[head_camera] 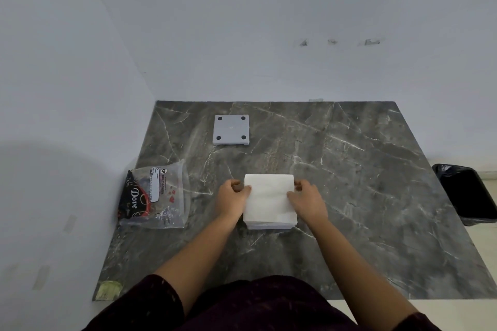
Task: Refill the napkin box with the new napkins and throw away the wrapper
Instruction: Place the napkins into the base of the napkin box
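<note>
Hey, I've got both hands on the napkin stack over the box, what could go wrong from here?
The napkins look wider than the box beneath, so edges may crumple or catch going in. Both hands, left and right, grip only the sides, so the stack could skew or fan. The empty wrapper lies at the table edge, opposite the bin, and may slip off.
</note>
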